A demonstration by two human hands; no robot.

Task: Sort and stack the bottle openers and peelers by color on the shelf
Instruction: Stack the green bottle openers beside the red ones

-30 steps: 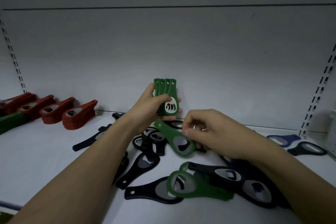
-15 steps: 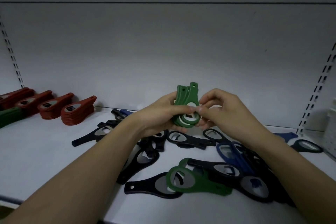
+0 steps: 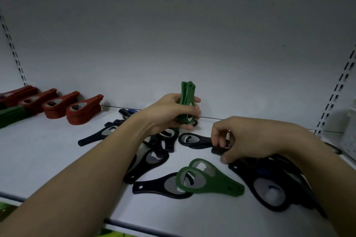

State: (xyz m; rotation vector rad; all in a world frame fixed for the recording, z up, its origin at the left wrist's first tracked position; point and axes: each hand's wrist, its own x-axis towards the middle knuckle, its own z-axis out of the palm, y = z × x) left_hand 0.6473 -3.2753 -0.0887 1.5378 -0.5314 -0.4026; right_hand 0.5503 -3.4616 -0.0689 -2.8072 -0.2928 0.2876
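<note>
My left hand (image 3: 169,113) grips a bundle of several green bottle openers (image 3: 185,96), held upright above the shelf (image 3: 48,159). My right hand (image 3: 250,140) is lower and to the right, its fingers and thumb curled round the handle end of a black opener (image 3: 194,139) that lies on the shelf. Two more green openers (image 3: 208,181) lie overlapped in front, resting on another black opener (image 3: 159,186). Loose black openers (image 3: 152,159) are scattered under and between my arms.
Stacks of red openers (image 3: 82,110) stand in a row at the back left, with a green stack (image 3: 11,115) at the far left edge. A blue opener (image 3: 132,110) lies near the back wall. Slotted uprights (image 3: 335,94) flank the shelf.
My right hand has let go of the green bundle and dropped down to the right onto a black opener. The left hand keeps the bundle, now turned edge-on.
</note>
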